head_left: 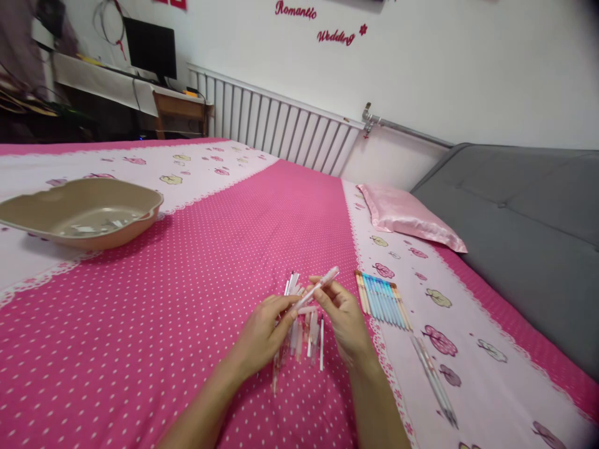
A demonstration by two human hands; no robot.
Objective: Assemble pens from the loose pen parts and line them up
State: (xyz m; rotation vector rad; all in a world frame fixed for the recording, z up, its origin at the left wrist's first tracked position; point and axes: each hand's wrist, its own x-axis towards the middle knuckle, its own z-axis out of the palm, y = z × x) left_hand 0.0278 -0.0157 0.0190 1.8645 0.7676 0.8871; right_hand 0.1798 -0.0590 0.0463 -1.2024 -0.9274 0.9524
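Both hands meet over the bed, holding one pale pink pen (318, 287) at a slant. My left hand (270, 324) pinches its lower end between thumb and fingers. Near the upper end, my right hand (344, 315) has its thumb and fingers closed around the barrel. Below the hands lies a loose heap of pen parts (306, 333), white, clear and pinkish; the hands hide some of it. To the right, a neat row of blue and peach pens (381, 299) lies side by side. A few pale pens (434, 380) lie together nearer to me.
A beige basin (116, 237) with white bits inside stands on the bed at the left. The pink dotted bedspread (224, 249) spreads beneath everything. A pink pillow (407, 215) rests by the grey headboard (519, 206). Behind are a white radiator (276, 118) and a desk with a monitor (150, 50).
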